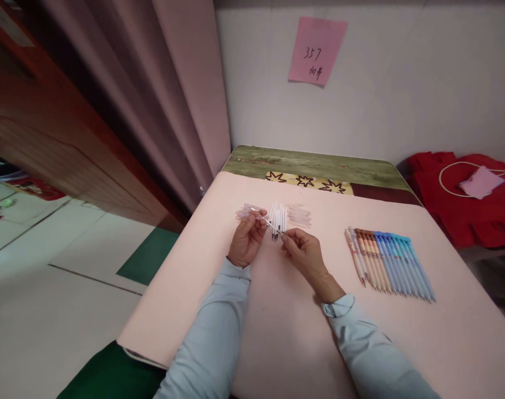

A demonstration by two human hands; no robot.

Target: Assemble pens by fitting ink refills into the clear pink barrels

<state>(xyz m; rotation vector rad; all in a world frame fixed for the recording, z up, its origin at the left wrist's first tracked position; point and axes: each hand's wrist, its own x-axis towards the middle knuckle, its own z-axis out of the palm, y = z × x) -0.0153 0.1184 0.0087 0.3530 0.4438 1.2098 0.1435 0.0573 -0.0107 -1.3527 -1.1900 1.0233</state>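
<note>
A thin white pen refill stretches between my two hands above the table. My right hand pinches its dark-tipped end between thumb and fingertips. At the other end, my left hand is closed, with a small clear pen part partly hidden in its fingers. Just behind the hands lies a bundle of white refills with dark tips. Clear pinkish pen parts lie behind the left hand, partly covered by it. More pale clear pen parts are stacked right of the refills.
A row of pens, white, brown and blue, lies on the pink-covered table at the right. Behind the table's right corner sits a red cloth with a pink note. A curtain and wooden door border the left.
</note>
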